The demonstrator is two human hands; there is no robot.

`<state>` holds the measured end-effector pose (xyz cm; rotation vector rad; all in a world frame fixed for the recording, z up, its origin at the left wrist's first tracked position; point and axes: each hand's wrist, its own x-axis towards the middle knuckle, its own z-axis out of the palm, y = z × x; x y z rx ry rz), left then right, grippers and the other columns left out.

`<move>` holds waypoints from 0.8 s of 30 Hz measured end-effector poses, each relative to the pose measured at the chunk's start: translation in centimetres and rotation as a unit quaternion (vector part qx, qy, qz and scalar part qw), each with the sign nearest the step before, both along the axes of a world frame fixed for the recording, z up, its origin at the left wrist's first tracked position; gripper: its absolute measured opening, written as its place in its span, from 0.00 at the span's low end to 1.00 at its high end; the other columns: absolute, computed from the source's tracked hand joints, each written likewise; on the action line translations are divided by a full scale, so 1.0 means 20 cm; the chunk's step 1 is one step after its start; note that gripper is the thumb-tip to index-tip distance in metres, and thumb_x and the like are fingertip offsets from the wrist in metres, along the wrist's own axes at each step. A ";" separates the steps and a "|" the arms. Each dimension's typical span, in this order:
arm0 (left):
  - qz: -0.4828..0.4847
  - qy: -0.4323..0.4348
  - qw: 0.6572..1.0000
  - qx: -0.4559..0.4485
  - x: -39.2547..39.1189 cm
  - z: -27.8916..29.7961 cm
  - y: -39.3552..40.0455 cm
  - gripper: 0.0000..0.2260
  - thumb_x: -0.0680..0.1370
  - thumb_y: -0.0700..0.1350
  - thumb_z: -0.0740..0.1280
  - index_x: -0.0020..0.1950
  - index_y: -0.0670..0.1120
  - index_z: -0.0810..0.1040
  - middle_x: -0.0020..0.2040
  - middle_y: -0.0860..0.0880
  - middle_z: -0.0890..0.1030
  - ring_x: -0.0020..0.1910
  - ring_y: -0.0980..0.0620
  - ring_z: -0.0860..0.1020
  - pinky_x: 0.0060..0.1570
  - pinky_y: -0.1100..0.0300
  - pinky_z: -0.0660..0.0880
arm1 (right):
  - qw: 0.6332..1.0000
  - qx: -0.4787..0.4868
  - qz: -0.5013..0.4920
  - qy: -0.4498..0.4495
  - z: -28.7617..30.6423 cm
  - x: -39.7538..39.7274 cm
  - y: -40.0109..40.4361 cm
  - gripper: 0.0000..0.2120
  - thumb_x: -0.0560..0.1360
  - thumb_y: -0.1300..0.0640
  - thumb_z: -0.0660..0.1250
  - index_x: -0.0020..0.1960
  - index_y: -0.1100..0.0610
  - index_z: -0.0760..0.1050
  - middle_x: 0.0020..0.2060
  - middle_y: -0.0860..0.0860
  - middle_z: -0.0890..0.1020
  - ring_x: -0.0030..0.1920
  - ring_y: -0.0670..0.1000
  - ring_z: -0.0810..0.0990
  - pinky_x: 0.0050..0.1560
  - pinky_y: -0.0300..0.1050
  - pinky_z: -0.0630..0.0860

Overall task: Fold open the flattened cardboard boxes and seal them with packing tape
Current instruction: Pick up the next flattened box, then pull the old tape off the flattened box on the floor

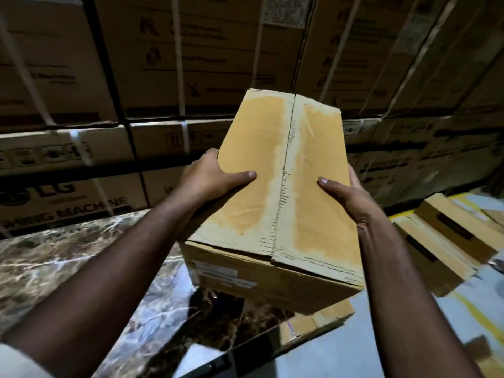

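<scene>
Forearms extended; box [275, 186] held between left grip [210, 177] and right grip [346, 199], thumbs on top, seam running away, untaped.

A stacked carton [62, 197] at left reads "LG" and, partly hidden, "WASHING MACHINE"; other printing is illegible.

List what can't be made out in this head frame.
- Box underside and far end: hidden by its own body.
- Right hand fingers: behind the box's right side.
- Label on the box's near side: text blurred.
- Tape on the top seam: can't tell.
- Boxes at right: motion-blurred, partly cut off.
</scene>
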<state>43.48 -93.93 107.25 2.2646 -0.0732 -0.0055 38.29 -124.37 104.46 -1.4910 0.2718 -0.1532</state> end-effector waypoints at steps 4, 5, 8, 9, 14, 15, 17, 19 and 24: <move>-0.050 0.031 0.995 -0.083 0.16 -0.07 -0.37 0.47 0.55 0.72 0.78 0.69 0.56 0.71 0.60 0.55 0.80 0.59 0.49 0.78 0.60 0.46 0.78 | 0.999 -0.051 -0.016 0.001 0.09 0.07 -0.38 0.38 0.74 0.63 0.76 0.78 0.46 0.66 0.62 0.59 0.84 0.57 0.62 0.85 0.55 0.55 0.84; -0.060 0.044 0.993 -0.094 0.21 -0.10 -0.47 0.48 0.54 0.71 0.79 0.70 0.55 0.71 0.60 0.55 0.79 0.59 0.49 0.78 0.60 0.46 0.78 | 0.997 -0.072 -0.012 0.005 0.11 0.10 -0.47 0.36 0.75 0.64 0.75 0.78 0.48 0.66 0.60 0.58 0.84 0.55 0.59 0.85 0.51 0.49 0.84; -0.067 0.052 0.991 -0.101 0.38 -0.21 -0.79 0.53 0.46 0.76 0.78 0.66 0.55 0.73 0.57 0.55 0.81 0.56 0.51 0.80 0.57 0.47 0.79 | 0.995 -0.097 -0.013 0.014 0.10 0.24 -0.77 0.32 0.79 0.68 0.69 0.77 0.47 0.63 0.55 0.50 0.81 0.50 0.46 0.81 0.40 0.31 0.80; -0.060 0.061 0.991 -0.100 0.44 -0.27 -0.89 0.53 0.46 0.77 0.78 0.66 0.54 0.73 0.56 0.55 0.81 0.55 0.51 0.80 0.56 0.48 0.80 | 0.994 -0.109 -0.008 0.023 0.07 0.30 -0.89 0.32 0.79 0.68 0.69 0.75 0.45 0.62 0.54 0.49 0.80 0.50 0.45 0.81 0.39 0.30 0.79; -0.019 0.161 0.983 -0.082 0.64 -0.59 -1.44 0.55 0.44 0.72 0.80 0.67 0.51 0.74 0.59 0.52 0.82 0.56 0.50 0.80 0.57 0.50 0.80 | 0.988 -0.128 0.053 0.067 -0.25 0.64 -1.47 0.35 0.76 0.68 0.73 0.71 0.39 0.64 0.57 0.48 0.83 0.55 0.49 0.84 0.46 0.38 0.84; -0.005 0.190 0.978 -0.084 0.67 -0.68 -1.54 0.57 0.46 0.71 0.82 0.71 0.50 0.71 0.63 0.50 0.81 0.58 0.48 0.79 0.58 0.51 0.79 | 0.985 -0.136 0.075 0.076 -0.33 0.71 -1.59 0.36 0.76 0.69 0.74 0.72 0.40 0.65 0.58 0.49 0.83 0.56 0.50 0.84 0.48 0.40 0.84; 0.037 0.247 0.964 -0.084 0.69 -0.84 -1.76 0.58 0.58 0.62 0.86 0.78 0.44 0.60 0.70 0.46 0.74 0.65 0.43 0.75 0.59 0.52 0.76 | 0.976 -0.155 0.113 0.108 -0.50 0.84 -1.79 0.38 0.74 0.70 0.76 0.73 0.42 0.67 0.59 0.50 0.84 0.58 0.51 0.84 0.54 0.45 0.83; 0.085 0.267 0.957 -0.073 0.68 -1.06 -1.97 0.54 0.66 0.55 0.84 0.79 0.40 0.53 0.74 0.42 0.70 0.70 0.41 0.72 0.65 0.50 0.74 | 0.962 -0.194 0.112 0.158 -0.69 0.96 -1.95 0.39 0.71 0.70 0.78 0.75 0.49 0.68 0.59 0.53 0.84 0.58 0.53 0.83 0.53 0.46 0.81; 0.161 0.352 0.914 -0.123 0.59 -1.68 -2.33 0.47 0.69 0.49 0.83 0.77 0.45 0.55 0.71 0.42 0.74 0.66 0.41 0.76 0.65 0.49 0.76 | 0.925 -0.251 0.135 0.251 -1.33 1.12 -2.17 0.40 0.66 0.62 0.83 0.72 0.49 0.69 0.60 0.52 0.83 0.59 0.56 0.81 0.58 0.56 0.79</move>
